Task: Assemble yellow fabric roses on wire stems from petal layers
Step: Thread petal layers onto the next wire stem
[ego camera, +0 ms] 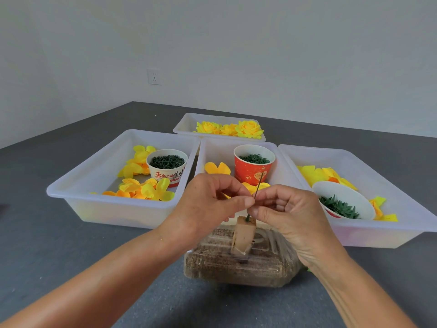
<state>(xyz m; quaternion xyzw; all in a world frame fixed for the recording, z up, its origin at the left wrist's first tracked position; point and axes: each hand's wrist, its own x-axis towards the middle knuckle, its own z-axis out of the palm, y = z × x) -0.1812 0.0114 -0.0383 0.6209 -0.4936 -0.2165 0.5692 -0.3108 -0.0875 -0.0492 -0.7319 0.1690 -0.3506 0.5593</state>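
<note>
A thin dark wire stem (259, 185) stands upright in a small wooden block (243, 235) set on a clear box of brown grains (227, 263). My left hand (208, 202) and my right hand (283, 209) meet at the wire, and the thumb and fingertips of both pinch it about halfway up. Loose yellow petal layers (144, 188) lie in the left tray (78, 197), more petal layers (217, 168) in the middle tray. Finished yellow roses (248, 129) sit in the far tray (186, 124).
A white paper cup (168, 166) and a red cup (253, 166) hold small green rings. A tipped white bowl (343, 200) of green calyx pieces lies in the right tray (390, 176) with yellow fabric pieces. The trays sit on a grey table (47, 245).
</note>
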